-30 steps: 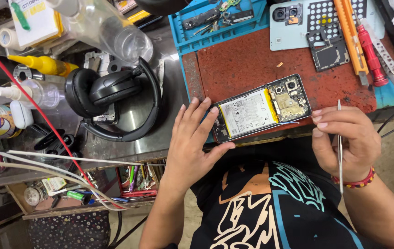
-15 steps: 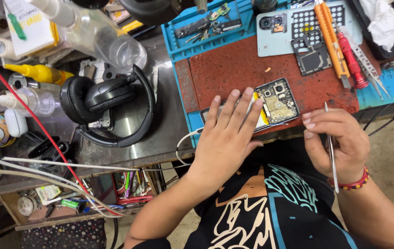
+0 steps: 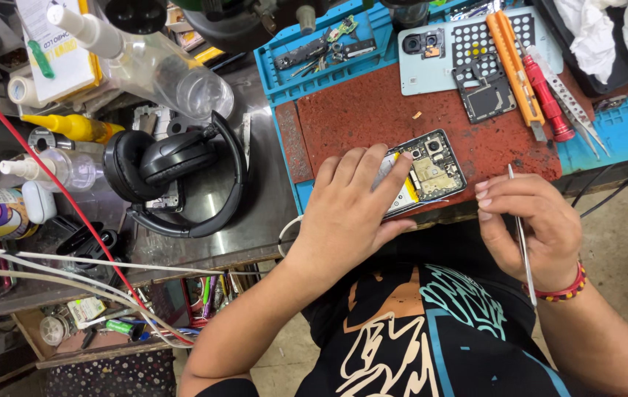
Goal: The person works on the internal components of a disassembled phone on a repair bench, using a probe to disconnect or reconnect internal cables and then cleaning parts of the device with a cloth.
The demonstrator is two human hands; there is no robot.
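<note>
Cluttered counter (image 3: 255,220): headphones (image 3: 174,173) at left, a red mat (image 3: 372,110) with screwdrivers (image 3: 534,73) at right. On the mat's near edge lies an opened phone (image 3: 428,170), innards up. Left hand (image 3: 354,206) rests flat on it, pinning it, grasping nothing. Right hand (image 3: 530,224) is clenched on tweezers (image 3: 521,235), tip just beside the phone. Seemingly mid-disassembly; next likely calls for fine tip placement on the board.
</note>
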